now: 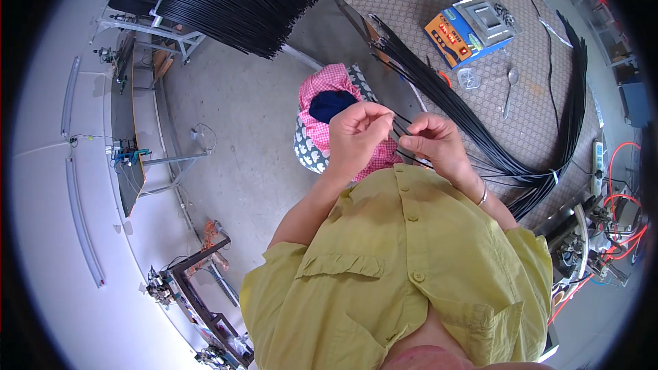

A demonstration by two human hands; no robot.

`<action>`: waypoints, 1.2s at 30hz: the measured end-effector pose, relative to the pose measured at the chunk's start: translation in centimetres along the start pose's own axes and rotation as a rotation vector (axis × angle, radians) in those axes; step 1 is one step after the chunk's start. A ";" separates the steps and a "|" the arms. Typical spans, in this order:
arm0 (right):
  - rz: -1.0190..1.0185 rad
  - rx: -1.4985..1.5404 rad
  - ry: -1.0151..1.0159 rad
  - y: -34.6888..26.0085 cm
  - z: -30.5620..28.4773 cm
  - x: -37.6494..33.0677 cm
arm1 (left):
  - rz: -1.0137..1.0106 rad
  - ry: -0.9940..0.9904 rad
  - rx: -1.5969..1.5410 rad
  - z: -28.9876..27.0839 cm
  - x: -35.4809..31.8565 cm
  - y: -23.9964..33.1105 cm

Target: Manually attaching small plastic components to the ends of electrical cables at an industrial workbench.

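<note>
In front of my chest, both hands work at thin black cables point(402, 121). My left hand point(358, 138) is closed, with thumb and forefinger pinched at a cable end; what sits right between the fingertips is too small to make out. Just to its right, my right hand point(439, 149) is closed in a pinch on the black cables, with a bracelet at the wrist. A long bundle of black cables point(473, 120) lies along the patterned tabletop point(531, 106) beside my right hand and curves round at its near end.
A blue and orange box point(452, 34) carries a metal tray point(486, 19). Near it lie a clear dish point(468, 78) and a spoon point(510, 85). A seat with pink checked cloth point(319, 85) stands beyond my hands. Cables hang from a rack point(233, 0) at far left; machinery point(589, 240) stands right.
</note>
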State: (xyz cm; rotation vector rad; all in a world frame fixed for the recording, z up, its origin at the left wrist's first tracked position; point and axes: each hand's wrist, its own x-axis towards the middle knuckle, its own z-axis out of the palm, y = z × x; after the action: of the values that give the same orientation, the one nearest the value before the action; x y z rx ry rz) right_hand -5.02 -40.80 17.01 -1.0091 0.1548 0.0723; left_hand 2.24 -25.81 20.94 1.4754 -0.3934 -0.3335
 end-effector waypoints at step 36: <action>-0.092 0.011 0.037 1.3 0.1 0.2 | -0.465 -0.007 -0.607 1.1 0.4 -0.4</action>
State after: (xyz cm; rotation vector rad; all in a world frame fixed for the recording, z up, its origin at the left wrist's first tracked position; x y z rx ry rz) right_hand -4.97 -40.02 15.89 -1.0060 0.1421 -0.0308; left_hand 2.12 -27.00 20.64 0.9505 0.0611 -0.7562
